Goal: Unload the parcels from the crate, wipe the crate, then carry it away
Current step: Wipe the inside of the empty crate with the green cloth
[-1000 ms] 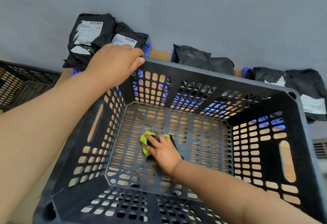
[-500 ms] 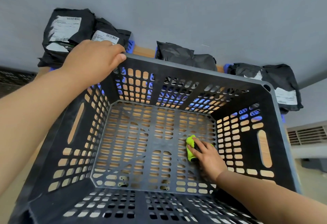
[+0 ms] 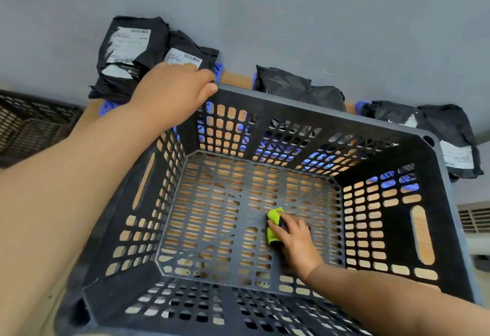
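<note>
- The crate, dark plastic with slotted walls and floor, stands on the bench with its mouth up; the bench wood shows through the holes
- No parcels lie inside it; the only thing on its floor is a cloth, bright green with a dark part, bunched up a little right of the floor's middle
- The right hand reaches down into the crate from the near right side; its fingers are bent over the cloth, hold it and press it against the floor
- The left hand grips the crate's far left corner, fingers curled over the rim and the thumb tip lying on the rim's top edge
- Five black parcels lean on the wall along the bench's back edge, just behind the crate: a labelled one at the left with a smaller labelled one against it, two plain ones behind the far rim's middle, and one past the far right corner with a white label
- Blue plastic pieces show under and between the parcels, and a strip of bare bench between the left and middle ones
- A second crate sits off the bench's left end
- A grey wall rises behind everything; a vent shows low at the right
</note>
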